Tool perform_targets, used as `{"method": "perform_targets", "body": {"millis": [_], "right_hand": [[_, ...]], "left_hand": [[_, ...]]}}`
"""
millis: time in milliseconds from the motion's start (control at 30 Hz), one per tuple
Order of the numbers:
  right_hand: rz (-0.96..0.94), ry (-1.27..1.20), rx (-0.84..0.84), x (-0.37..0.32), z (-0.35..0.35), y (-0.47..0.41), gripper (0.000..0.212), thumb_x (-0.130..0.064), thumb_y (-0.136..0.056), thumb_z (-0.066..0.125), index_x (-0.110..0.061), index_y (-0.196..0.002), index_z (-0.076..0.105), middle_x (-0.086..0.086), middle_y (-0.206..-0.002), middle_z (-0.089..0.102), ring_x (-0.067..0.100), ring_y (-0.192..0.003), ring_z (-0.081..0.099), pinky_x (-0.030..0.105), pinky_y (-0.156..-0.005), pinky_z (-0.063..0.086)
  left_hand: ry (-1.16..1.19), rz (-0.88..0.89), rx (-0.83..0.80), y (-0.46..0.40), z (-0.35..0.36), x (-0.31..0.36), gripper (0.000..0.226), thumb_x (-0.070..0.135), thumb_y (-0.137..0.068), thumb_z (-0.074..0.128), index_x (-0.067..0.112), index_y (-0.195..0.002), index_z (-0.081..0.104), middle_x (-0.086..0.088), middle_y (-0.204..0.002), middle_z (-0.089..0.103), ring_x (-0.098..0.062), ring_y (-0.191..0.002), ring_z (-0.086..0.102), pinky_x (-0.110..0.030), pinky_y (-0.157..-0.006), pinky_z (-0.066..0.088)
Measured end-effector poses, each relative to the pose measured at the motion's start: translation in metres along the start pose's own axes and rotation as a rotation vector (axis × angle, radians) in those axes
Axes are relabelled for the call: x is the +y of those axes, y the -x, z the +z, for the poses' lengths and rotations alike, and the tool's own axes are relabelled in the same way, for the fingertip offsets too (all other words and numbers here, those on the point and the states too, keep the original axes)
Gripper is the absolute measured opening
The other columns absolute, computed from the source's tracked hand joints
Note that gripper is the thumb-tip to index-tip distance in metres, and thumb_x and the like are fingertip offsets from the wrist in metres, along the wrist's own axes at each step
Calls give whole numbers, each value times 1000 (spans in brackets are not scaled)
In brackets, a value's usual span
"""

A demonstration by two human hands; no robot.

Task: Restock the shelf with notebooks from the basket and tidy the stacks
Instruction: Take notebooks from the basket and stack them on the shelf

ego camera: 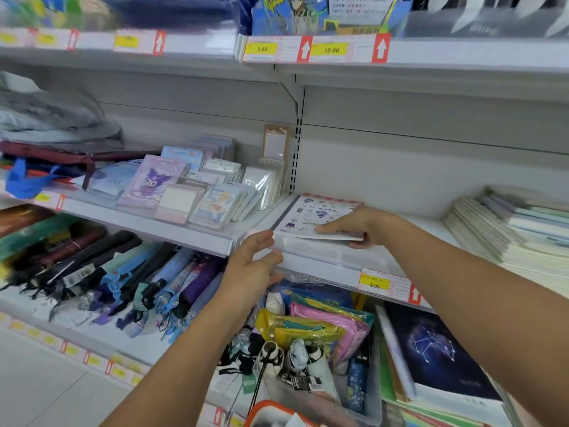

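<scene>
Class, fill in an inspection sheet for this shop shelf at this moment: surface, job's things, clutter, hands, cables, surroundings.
Surface: white shelf, price tag on its front rail.
Job's things: white notebook flat on the shelf; notebook stacks leaning at the right; orange basket rim at the bottom edge.
Clutter: small notepads on the neighbouring shelf.
Hands: right hand grips the notebook's near edge; left hand open, at the shelf's front rail.
Cables: nothing seen.
Surroundings: folded umbrellas below left; starry notebook below right.
</scene>
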State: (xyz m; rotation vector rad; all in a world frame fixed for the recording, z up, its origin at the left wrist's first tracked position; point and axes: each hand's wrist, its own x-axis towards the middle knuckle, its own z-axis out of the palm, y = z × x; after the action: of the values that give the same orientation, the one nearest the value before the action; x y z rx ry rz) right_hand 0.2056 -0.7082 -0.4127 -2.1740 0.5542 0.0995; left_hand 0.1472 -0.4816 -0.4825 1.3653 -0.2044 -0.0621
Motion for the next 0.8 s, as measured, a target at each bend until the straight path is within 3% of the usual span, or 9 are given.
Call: {"method": "perform_targets", "body": {"millis": [67, 133, 233, 367, 467, 567, 667, 800], "right_hand": [[-16, 370, 48, -2, 4, -2, 112, -60, -61, 85, -7, -146, 36, 7, -148, 44, 29, -127, 50, 39, -96, 50], [-36, 555, 67, -1, 9, -7, 124, -78, -59, 74, -10, -152, 28, 7, -158, 33, 32, -141, 37, 45, -114, 34], [-76, 670, 89, 5, 18, -12, 122, -94, -58, 53, -15, -149, 36, 5, -157, 35, 31, -144, 31, 48, -119, 22], [-149, 644, 156, 9, 13, -12, 104, -83, -74, 54, -9, -146, 42, 8, -154, 40, 30, -140, 38, 45, -116, 28], [-182, 589, 207, 17, 5, -23, 93, -76, -75, 63, -5, -134, 49, 11, -139, 53, 29, -125, 50, 39, -106, 41], [-205, 563, 216, 24, 1, -33, 76, -74, -71, 67, -7, -104, 52, 7, -113, 57, 25, -103, 53, 33, -87, 46], [-237, 561, 237, 25, 2, -39, 67, -74, -71, 67, -11, -77, 45, 3, -87, 52, 21, -86, 52, 31, -69, 41], [-301, 573, 239, 25, 7, -43, 63, -68, -77, 67, -14, -63, 36, 1, -64, 38, 15, -62, 39, 30, -51, 26]], "left_hand": [[-3, -4, 15, -2, -2, -3, 36, 4, -95, 58, 16, -130, 57, -1, -129, 56, -25, -115, 61, -40, -94, 55], [-5, -4, 22, -4, -3, -5, 36, 3, -95, 59, 17, -128, 58, -1, -129, 56, -25, -115, 61, -39, -92, 56], [-19, -5, 26, -6, -4, -7, 36, 4, -94, 60, 19, -127, 59, -1, -129, 56, -22, -114, 61, -37, -89, 56], [8, -31, 27, -6, -6, -8, 33, 5, -96, 57, 17, -127, 57, 0, -124, 57, -21, -110, 62, -33, -84, 57], [14, -37, 30, -5, -7, -8, 31, 6, -96, 57, 16, -126, 57, -1, -120, 58, -18, -101, 64, -31, -81, 58], [5, -32, 31, -5, -8, -7, 30, 7, -97, 57, 15, -125, 57, 0, -118, 58, -18, -99, 64, -30, -78, 58], [16, -31, 39, -5, -10, -6, 27, 6, -97, 56, 17, -121, 57, 1, -115, 58, -19, -99, 64, -31, -78, 58], [5, -49, 30, -2, -11, -5, 26, 8, -97, 57, 16, -122, 58, 0, -115, 58, -19, -100, 63, -30, -79, 58]]}}
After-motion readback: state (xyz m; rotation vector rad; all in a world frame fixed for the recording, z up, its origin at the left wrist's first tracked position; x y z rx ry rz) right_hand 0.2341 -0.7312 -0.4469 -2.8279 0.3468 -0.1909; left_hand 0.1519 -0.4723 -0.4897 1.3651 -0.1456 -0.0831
